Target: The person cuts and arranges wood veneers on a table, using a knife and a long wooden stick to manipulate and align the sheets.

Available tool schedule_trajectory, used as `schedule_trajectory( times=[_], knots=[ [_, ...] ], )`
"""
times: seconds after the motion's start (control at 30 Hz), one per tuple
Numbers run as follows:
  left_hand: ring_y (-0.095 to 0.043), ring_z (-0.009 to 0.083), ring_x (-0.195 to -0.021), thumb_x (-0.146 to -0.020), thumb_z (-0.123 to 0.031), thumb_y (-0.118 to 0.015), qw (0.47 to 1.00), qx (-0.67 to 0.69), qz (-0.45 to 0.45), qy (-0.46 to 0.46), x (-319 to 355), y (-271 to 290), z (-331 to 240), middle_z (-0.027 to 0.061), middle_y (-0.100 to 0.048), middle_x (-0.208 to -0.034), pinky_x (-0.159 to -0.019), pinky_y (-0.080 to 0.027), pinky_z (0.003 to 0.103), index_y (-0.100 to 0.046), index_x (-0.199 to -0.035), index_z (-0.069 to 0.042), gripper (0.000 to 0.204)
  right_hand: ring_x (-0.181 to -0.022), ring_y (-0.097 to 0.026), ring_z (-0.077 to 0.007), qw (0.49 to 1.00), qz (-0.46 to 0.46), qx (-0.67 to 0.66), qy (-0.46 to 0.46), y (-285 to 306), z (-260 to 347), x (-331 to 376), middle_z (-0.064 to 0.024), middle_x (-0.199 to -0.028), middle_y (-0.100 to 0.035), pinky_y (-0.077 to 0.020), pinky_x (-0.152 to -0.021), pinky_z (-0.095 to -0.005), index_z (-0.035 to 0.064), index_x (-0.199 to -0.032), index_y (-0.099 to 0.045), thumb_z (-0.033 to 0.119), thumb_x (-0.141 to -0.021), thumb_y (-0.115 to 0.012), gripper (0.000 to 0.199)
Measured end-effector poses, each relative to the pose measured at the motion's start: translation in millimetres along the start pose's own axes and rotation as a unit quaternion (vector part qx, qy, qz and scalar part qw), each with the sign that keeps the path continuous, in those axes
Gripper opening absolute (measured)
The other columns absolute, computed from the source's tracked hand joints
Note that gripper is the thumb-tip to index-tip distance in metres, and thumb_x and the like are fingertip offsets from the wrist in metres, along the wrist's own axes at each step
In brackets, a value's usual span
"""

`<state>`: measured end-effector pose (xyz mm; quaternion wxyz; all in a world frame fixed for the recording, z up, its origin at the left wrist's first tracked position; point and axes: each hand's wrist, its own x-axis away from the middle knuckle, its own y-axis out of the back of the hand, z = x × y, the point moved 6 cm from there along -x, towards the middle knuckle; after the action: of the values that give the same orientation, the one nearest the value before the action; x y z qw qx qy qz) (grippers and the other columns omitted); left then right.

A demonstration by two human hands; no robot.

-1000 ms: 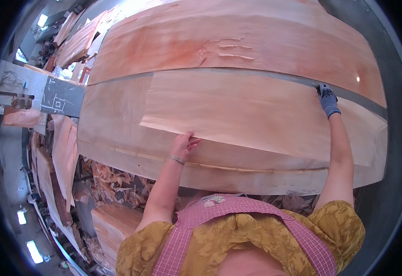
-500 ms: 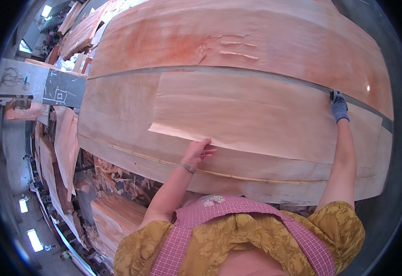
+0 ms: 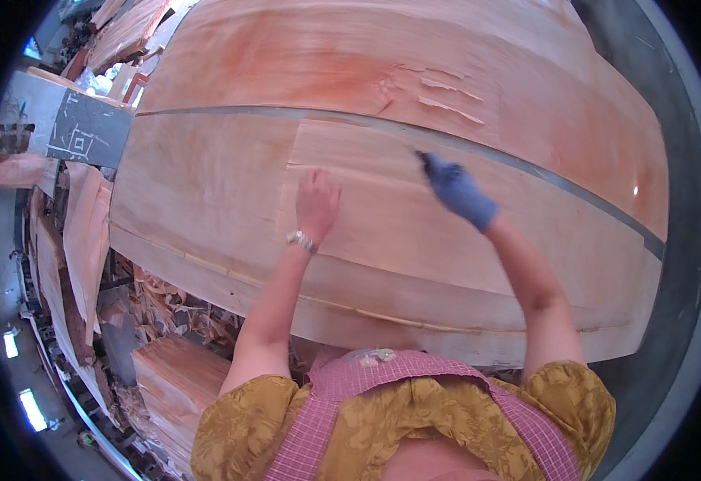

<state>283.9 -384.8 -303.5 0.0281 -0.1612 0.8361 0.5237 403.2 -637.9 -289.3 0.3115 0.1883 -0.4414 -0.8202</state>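
A large pale wood veneer sheet (image 3: 206,160) lies in front of me, with a smaller veneer piece (image 3: 415,232) flat on top of it. My bare left hand (image 3: 318,204), with a metal watch band at the wrist, is over the left part of the smaller piece, fingers curled together and slightly blurred. Over the far middle of that piece, my right hand (image 3: 456,191) wears a blue glove with dark fingers. Its fingers are drawn together to a dark tip; whether a small dark thing is held there I cannot make out.
Beyond a grey gap (image 3: 495,146) lies another reddish veneer sheet (image 3: 286,64) with torn slits. A thin bamboo-like strip (image 3: 358,310) crosses the near sheet. Stacked veneer (image 3: 178,377) and scraps (image 3: 174,301) are at lower left; a grey board (image 3: 86,132) is at far left.
My right hand has left the far right gap and moved left over the smaller piece. My left hand has moved from its near edge up onto its left part. The view has shifted slightly.
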Motion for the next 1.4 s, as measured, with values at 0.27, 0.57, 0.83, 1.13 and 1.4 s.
schedule_trajectory(
  times=[0.27,0.57,0.83,1.13,1.4],
  knots=[
    [-0.051,0.0332,-0.113,-0.083,-0.009,-0.06,0.992,-0.078,-0.096,-0.031,-104.6,-19.7,78.2,0.0144,-0.055,-0.127,-0.099,-0.041,0.043,-0.054,-0.124,0.001,0.043,-0.072,-0.071,-0.0332,0.977,0.042,0.211,0.013,-129.6,118.4,-194.5,-0.0186,-0.082,-0.07,-0.0543,-0.058,-0.0448,0.0016,-0.11,-0.048,0.018,-0.092,-0.048,0.025],
    [-0.052,0.0256,-0.103,-0.084,-0.009,-0.054,0.979,-0.189,-0.076,-0.024,-109.5,-37.1,86.4,0.0104,-0.055,-0.126,-0.089,-0.043,0.038,-0.055,-0.126,-0.002,0.042,-0.073,-0.071,-0.0337,0.967,0.113,0.229,-0.003,-146.9,110.5,-179.7,-0.0214,-0.085,-0.07,-0.0549,-0.056,-0.046,0.0001,-0.109,-0.046,0.017,-0.09,-0.049,0.025],
    [-0.049,0.0336,-0.117,-0.085,-0.01,-0.053,0.985,-0.126,-0.113,0.042,-107.7,-37.8,87.4,0.0141,-0.053,-0.133,-0.099,-0.041,0.044,-0.051,-0.131,0.001,0.048,-0.056,-0.067,-0.032,0.952,0.152,0.266,-0.031,-127.4,100.6,-49.7,-0.0186,-0.067,-0.066,-0.0468,-0.041,-0.0488,-0.0007,-0.111,-0.044,0.021,-0.097,-0.043,0.026],
    [-0.035,0.0313,-0.136,-0.091,-0.031,-0.053,0.994,-0.104,-0.041,0.012,-54.3,-98.2,-14.9,0.0146,-0.043,-0.144,-0.115,-0.023,0.045,-0.041,-0.141,-0.001,0.059,-0.059,-0.067,-0.0269,0.95,0.13,0.265,0.107,-75.7,55.4,43.3,-0.009,-0.07,-0.067,-0.0436,-0.038,-0.0451,0.0027,-0.119,-0.048,0.013,-0.091,-0.047,0.03],
    [-0.036,0.0303,-0.135,-0.093,-0.031,-0.05,0.983,-0.159,-0.088,-0.015,-53.5,-110.9,-21.9,0.0141,-0.041,-0.145,-0.113,-0.026,0.048,-0.04,-0.142,-0.006,0.056,-0.06,-0.065,-0.0287,0.927,0.318,0.16,0.118,19.3,-86.5,116.5,-0.0115,-0.067,-0.063,-0.0442,-0.051,-0.0463,0.017,-0.113,-0.058,0.024,-0.097,-0.043,0.022]
  ],
)
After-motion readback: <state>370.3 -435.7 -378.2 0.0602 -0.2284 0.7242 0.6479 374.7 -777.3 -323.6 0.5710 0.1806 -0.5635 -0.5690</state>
